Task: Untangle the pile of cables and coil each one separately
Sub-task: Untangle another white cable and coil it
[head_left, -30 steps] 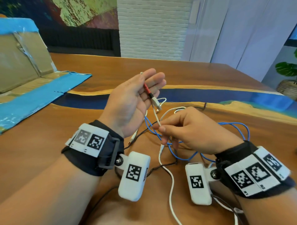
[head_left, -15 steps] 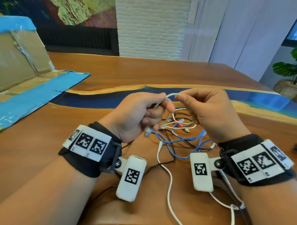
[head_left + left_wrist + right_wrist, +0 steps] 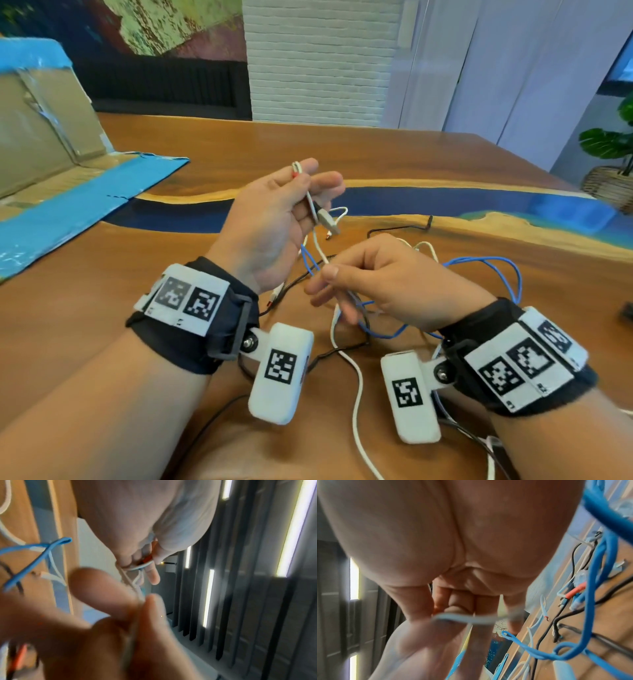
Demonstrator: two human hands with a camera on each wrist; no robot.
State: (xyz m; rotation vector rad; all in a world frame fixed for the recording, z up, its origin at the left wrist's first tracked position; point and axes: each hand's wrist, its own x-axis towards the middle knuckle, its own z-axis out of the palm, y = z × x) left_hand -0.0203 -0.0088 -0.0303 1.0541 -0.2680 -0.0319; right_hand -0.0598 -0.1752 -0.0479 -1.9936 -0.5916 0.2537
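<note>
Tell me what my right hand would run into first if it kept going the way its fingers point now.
Probably the left hand. The right hand pinches the white cable, fingers aimed left and slightly up toward that palm, along the cable stretched between the hands. Depth is uncertain from these views.

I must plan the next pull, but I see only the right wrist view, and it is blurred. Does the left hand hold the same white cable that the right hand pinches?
Observer: Yes. In the head view the white cable runs up from the pinch of the right hand to the left hand, which holds it against its raised fingers.
Operator: Where is the plug?
Observer: A plug hangs just below the left fingers, above the table. It seems to belong to this cable.
Operator: And the rest of the cable?
Observer: Below the right hand it drops to the table and runs toward the person, past the bottom edge of the picture. That end is not seen.
</note>
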